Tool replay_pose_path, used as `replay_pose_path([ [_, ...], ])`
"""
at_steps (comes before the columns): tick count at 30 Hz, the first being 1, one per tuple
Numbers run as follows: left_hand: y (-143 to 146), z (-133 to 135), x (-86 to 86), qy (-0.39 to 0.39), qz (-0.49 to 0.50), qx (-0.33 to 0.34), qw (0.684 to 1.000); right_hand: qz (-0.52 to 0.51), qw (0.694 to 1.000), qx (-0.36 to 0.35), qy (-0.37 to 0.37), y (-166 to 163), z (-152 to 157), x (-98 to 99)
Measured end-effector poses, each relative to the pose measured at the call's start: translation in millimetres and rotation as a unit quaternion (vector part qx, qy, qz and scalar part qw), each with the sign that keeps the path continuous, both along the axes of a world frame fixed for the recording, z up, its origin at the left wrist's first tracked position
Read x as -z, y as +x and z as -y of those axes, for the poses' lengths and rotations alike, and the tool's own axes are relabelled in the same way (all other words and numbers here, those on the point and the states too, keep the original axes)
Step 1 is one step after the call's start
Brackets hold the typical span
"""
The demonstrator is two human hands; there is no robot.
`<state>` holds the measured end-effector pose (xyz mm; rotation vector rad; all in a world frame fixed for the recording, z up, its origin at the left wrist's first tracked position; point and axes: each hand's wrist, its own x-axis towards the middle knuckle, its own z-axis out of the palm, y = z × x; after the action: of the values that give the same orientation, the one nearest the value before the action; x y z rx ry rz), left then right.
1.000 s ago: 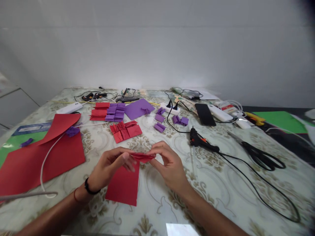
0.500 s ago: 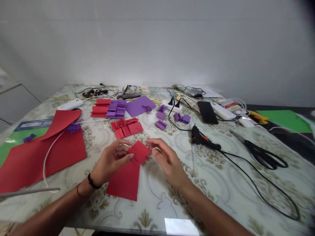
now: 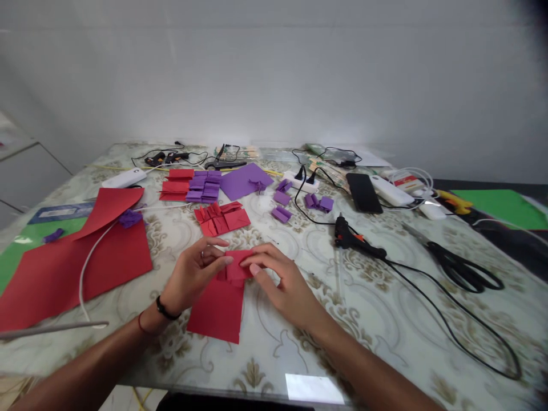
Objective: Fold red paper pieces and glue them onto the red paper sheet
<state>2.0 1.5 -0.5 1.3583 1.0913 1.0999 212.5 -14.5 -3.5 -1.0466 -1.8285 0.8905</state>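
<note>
Between my hands is a small folded red paper piece (image 3: 237,267). My left hand (image 3: 199,271) pinches its left side between thumb and fingers. On its right side my right hand (image 3: 276,279) closes with the fingertips on the paper. Just below lies a flat red paper sheet (image 3: 218,314), partly covered by the folded piece. Beyond my hands sits a red pleated paper piece (image 3: 221,219). Farther back, a red folded strip set (image 3: 174,186) lies against a purple folded strip set (image 3: 204,187).
To the right lie a black glue gun (image 3: 357,240) with a looping cord, scissors (image 3: 456,262) and a phone (image 3: 363,193). Large red paper (image 3: 111,262) and a white cable are at left. Small purple folded pieces (image 3: 281,214) lie near a power strip (image 3: 289,178).
The folded red piece has turned from a diamond angle to nearly square-on. My right hand has moved left and its fingertips now rest on the paper.
</note>
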Motion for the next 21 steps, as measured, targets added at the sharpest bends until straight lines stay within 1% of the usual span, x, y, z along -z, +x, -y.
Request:
replay_pose_path([
  [5, -0.8, 0.0, 2.2, -0.003, -0.016, 0.028, 0.999, 0.02, 1.0, 0.015, 0.007, -1.4, -1.2, 5.0],
  [10, -0.8, 1.4, 2.1, 0.007, -0.033, 0.041, 0.999, 0.041, 0.998, 0.038, 0.013, -2.5, -0.3, 6.6],
  [15, -1.9, 0.2, 4.1, 0.006, -0.032, 0.039, 0.999, 0.018, 0.998, 0.03, 0.049, -4.0, 1.1, 4.2],
  [18, -2.8, -0.3, 4.4, 0.003, -0.039, 0.044, 0.998, 0.013, 0.998, 0.027, 0.052, -4.0, 0.6, 3.9],
  [21, -2.9, 1.0, 3.7, 0.01, -0.067, 0.056, 0.996, 0.031, 0.998, 0.044, 0.045, -4.3, -0.3, 5.7],
])
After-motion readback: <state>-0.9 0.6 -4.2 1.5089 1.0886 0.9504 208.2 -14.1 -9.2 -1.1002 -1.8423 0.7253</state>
